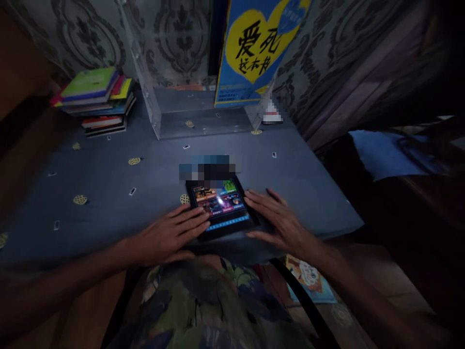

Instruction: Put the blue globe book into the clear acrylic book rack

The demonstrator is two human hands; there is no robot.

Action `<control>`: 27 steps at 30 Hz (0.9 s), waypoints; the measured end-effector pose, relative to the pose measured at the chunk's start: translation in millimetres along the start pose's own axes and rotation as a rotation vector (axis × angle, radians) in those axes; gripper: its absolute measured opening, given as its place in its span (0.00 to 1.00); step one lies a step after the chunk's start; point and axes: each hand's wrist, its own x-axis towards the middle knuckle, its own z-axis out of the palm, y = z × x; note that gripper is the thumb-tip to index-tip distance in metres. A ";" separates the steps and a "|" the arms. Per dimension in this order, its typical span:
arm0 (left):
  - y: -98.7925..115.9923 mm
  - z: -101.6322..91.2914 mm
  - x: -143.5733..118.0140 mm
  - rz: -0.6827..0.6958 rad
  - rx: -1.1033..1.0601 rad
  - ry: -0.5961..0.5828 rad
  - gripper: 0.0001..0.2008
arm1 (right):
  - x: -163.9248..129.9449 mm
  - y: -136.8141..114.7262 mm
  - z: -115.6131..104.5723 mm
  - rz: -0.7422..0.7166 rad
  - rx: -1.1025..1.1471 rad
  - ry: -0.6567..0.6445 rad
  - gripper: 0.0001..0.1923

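Note:
A dark, glossy, book-like item (221, 220) lies flat near the table's front edge. Colourful picture panels and a blue strip with small writing cover its face, and a spot of glare shines in the middle. Across its lower left side rest the stretched fingers of my left hand (174, 232). My right hand (279, 220) lies at its right edge, fingers extended and thumb apart, with the fingertips at the border. Neither hand is closed around it. The item's far end is hidden by a pixelated patch.
On the dark blue patterned tablecloth (105, 184) stands a clear acrylic rack (156, 114) holding a blue-and-yellow book (250, 53). A pile of books (94, 97) sits at the back left. Below the table's front edge lies another picture book (310, 278).

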 end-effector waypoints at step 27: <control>-105.8 -97.6 93.2 -0.671 -0.986 0.689 0.24 | 120.7 3.7 -27.0 0.504 0.880 0.400 0.20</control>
